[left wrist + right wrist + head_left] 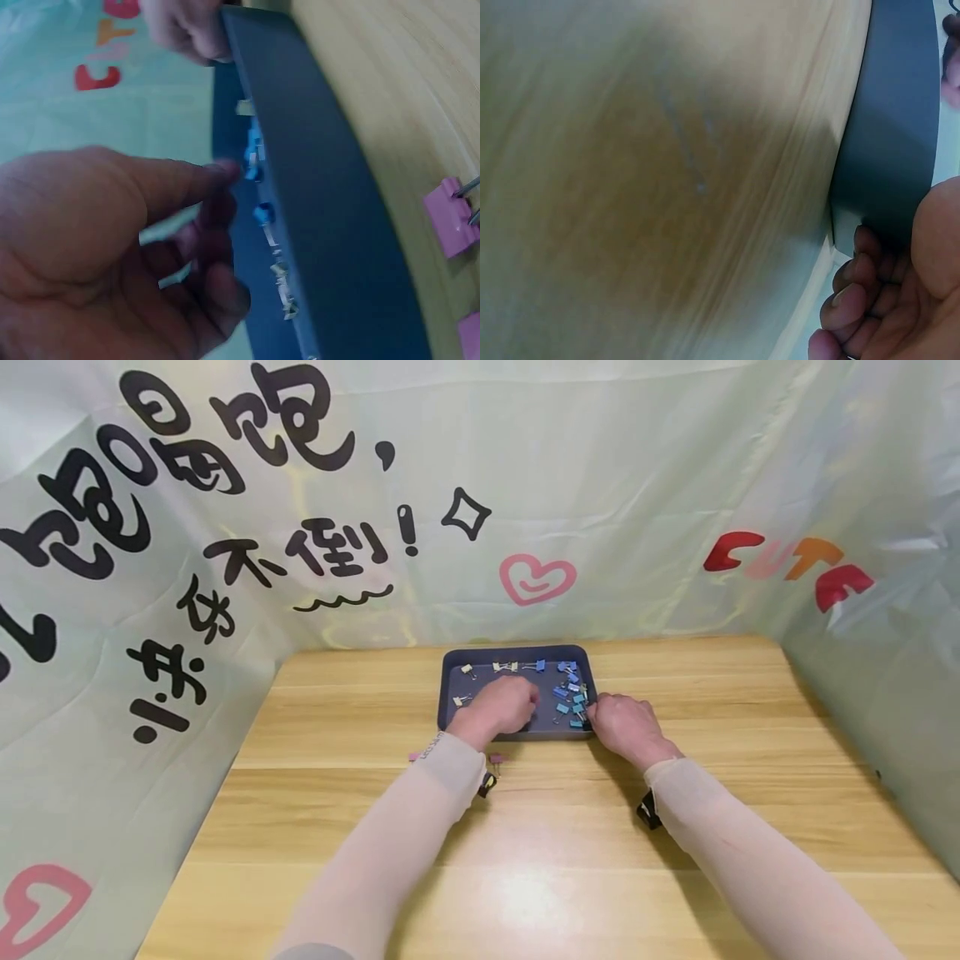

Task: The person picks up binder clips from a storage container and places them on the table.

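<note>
A dark blue-grey tray holds small binder clips. My left hand hovers over its middle, fingers loosely bent. In the left wrist view, the thumb tip is close to the index finger, and no clip shows between them. Pale yellow clips lie on the tray's left side and along its back. Blue clips sit toward the back right, with teal clips nearer the front right. At the tray's right end, my right hand grips the wall, its fingers bent against the outside.
Pink binder clips lie on the wooden table before the tray, partly hidden by the left forearm. A printed cloth surrounds the table at the back and sides.
</note>
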Action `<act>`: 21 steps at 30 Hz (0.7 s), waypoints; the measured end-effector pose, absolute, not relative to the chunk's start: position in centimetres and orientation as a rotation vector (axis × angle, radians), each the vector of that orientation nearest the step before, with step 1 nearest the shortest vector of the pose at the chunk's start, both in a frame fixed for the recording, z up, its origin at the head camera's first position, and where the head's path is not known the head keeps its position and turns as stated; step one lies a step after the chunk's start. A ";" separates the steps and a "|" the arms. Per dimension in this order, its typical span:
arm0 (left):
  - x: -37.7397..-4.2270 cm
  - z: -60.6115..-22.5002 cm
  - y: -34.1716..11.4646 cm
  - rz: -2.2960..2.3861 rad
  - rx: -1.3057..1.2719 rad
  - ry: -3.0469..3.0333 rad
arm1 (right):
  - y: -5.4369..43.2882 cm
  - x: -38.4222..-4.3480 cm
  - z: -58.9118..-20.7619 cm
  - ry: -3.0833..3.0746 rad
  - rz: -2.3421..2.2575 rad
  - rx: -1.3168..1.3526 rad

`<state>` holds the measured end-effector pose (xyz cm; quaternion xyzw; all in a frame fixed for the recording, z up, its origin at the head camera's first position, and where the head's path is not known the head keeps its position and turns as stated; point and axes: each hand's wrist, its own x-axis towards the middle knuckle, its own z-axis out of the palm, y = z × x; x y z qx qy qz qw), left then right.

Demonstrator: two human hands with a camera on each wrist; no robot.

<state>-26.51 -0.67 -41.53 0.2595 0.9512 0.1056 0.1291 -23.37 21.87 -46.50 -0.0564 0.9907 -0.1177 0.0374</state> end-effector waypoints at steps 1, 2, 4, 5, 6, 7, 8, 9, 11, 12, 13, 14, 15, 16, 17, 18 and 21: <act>-26.7 -41.8 -0.4 0.284 0.801 2.746 | 21.9 -23.4 -46.5 3.042 -0.358 -0.174; -26.8 -42.0 -0.2 0.258 0.837 2.726 | 21.8 -23.3 -46.5 3.044 -0.357 -0.174; -26.9 -42.4 0.2 0.201 0.880 2.687 | 21.8 -23.3 -46.4 3.047 -0.356 -0.177; -27.0 -42.5 0.3 0.180 0.887 2.674 | 21.8 -23.3 -46.4 3.050 -0.355 -0.180; -27.0 -42.6 0.5 0.168 0.887 2.662 | 21.8 -23.3 -46.4 3.053 -0.351 -0.185; -27.0 -42.7 0.6 0.156 0.889 2.653 | 21.8 -23.3 -46.5 3.055 -0.350 -0.188; -27.0 -42.8 0.7 0.141 0.892 2.646 | 21.8 -23.3 -46.5 3.058 -0.347 -0.191; -27.1 -42.8 0.8 0.127 0.894 2.642 | 21.8 -23.4 -46.5 3.062 -0.345 -0.194; -27.1 -42.9 1.0 0.107 0.894 2.634 | 21.8 -23.4 -46.5 3.066 -0.341 -0.200; -27.1 -42.9 1.0 0.098 0.892 2.629 | 21.8 -23.4 -46.6 3.068 -0.339 -0.201; -27.1 -42.9 1.1 0.088 0.886 2.622 | 21.9 -23.4 -46.6 3.068 -0.339 -0.199; -27.1 -42.9 1.2 0.081 0.881 2.615 | 21.9 -23.4 -46.6 3.068 -0.339 -0.197; -27.1 -42.9 1.2 0.078 0.875 2.608 | 21.9 -23.4 -46.7 3.066 -0.340 -0.196; -27.1 -42.9 1.2 0.074 0.873 2.602 | 21.9 -23.4 -46.7 3.065 -0.341 -0.195; -27.2 -43.0 1.2 0.070 0.873 2.598 | 21.9 -23.4 -46.7 3.063 -0.346 -0.193; -27.2 -43.0 1.1 0.070 0.872 2.596 | 21.9 -23.4 -46.8 3.062 -0.348 -0.189; -27.4 -43.0 0.7 0.063 0.882 2.600 | 21.9 -23.4 -46.7 3.061 -0.357 -0.184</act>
